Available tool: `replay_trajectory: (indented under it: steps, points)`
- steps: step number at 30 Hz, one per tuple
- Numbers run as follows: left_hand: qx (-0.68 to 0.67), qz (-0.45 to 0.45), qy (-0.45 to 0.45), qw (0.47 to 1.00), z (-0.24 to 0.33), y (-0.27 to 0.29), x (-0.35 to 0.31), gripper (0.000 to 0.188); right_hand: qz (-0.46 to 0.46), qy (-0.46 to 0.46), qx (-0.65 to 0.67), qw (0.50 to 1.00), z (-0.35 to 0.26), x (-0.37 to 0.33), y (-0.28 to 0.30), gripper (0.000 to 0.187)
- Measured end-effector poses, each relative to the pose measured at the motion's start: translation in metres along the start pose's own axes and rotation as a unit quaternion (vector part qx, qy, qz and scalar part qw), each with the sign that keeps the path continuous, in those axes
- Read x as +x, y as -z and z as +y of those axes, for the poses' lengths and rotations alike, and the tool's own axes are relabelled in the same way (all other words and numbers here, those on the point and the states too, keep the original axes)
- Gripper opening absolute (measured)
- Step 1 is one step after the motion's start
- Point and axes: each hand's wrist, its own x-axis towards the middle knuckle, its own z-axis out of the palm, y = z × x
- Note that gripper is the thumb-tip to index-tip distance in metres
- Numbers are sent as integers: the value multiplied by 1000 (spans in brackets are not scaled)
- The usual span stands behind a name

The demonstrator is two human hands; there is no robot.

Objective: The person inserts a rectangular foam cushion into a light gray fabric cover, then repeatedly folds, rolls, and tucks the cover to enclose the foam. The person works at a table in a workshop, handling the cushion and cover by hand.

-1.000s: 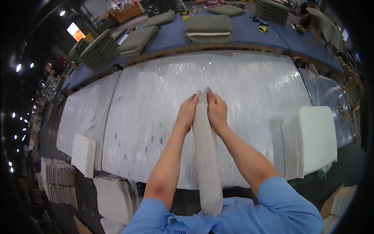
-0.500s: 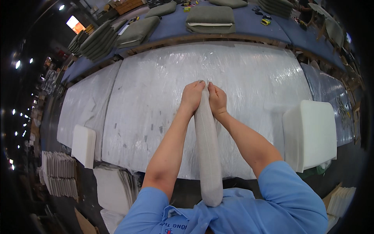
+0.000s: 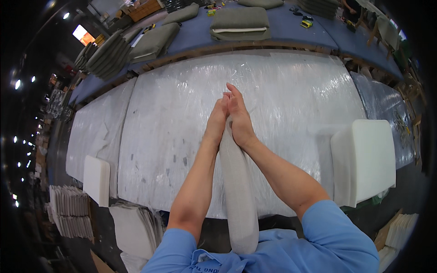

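Observation:
A light grey fabric-covered cushion stands on its edge between my arms, its near end against my blue shirt. At its far end, my left hand grips the left side with bent fingers, partly hidden behind the cushion. Opposite it, my right hand lies along the right side, palm inward and fingers stretched out past the end. My fingertips nearly meet above the cushion's tip; whether they touch each other I cannot tell. Beneath is a table wrapped in shiny clear plastic film.
White foam pads stand at the table's right edge, another white pad at its left. Stacked light covers sit below left. Beyond, a blue table bears green cushions and small yellow items. A person is at the far right.
My hands have shifted from pinching the cushion's far corner to pressing its sides. My right fingers have straightened. The cushion has tilted slightly and moved a little left and nearer.

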Motion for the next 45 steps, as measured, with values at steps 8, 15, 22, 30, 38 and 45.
replay_trajectory:
  steps: [8,15,22,30,38,45]
  points:
    - [209,125,-90,966,-3,41,22,55,-74,12,40,996,19,4,-18,75]
    - [-39,123,-37,991,-1,15,-42,74,-74,-10,-52,996,13,-16,17,86]
    - [24,-14,-58,998,8,-5,-44,79,-83,-1,-43,996,-4,-35,5,86]
    - [-32,11,-58,998,27,-19,-50,76,-87,-3,-32,996,11,-40,20,80]
    - [42,22,-57,997,-13,-4,-103,75,-96,-9,-25,995,2,-94,14,77]
    - [146,-16,-66,987,-9,-10,-118,74,-81,-38,21,996,17,-99,35,75]
